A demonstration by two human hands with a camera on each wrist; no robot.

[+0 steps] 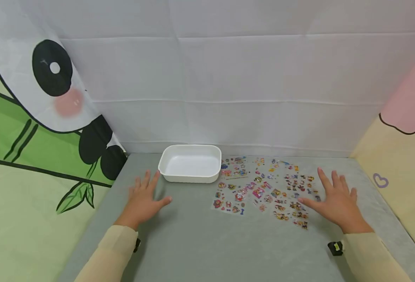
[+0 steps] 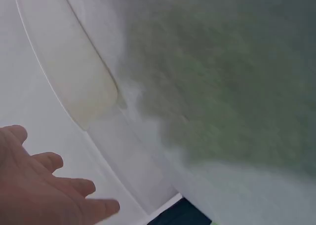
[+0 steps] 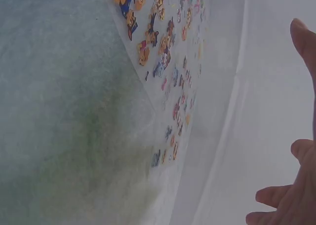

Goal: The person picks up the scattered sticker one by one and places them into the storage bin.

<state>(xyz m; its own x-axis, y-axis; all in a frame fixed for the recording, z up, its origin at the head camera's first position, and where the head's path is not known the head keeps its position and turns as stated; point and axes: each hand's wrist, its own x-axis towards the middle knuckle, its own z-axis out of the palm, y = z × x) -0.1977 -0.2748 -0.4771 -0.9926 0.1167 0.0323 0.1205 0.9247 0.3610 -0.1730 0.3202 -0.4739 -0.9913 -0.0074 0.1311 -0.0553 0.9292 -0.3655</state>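
My left hand (image 1: 142, 203) is held with fingers spread over the grey table, just in front of and left of a white plastic tray (image 1: 189, 179). In the left wrist view the fingers (image 2: 74, 185) are apart and grip nothing, and the tray's pale side (image 2: 69, 57) lies beyond them. My right hand (image 1: 337, 203) is also spread, at the right edge of several clear sticker sheets (image 1: 260, 188) covered in small colourful cartoon figures. Its thumb reaches over the sheets' edge in the head view; whether it touches them I cannot tell.
A grey cloth-like surface (image 1: 200, 243) covers the table. Behind it hangs a creased white sheet (image 1: 242, 70). On the left stands a printed green and white cartoon panel (image 1: 17, 203), on the right a pink and cream one (image 1: 405, 164). Black wrist devices (image 1: 335, 248) sit at my cuffs.
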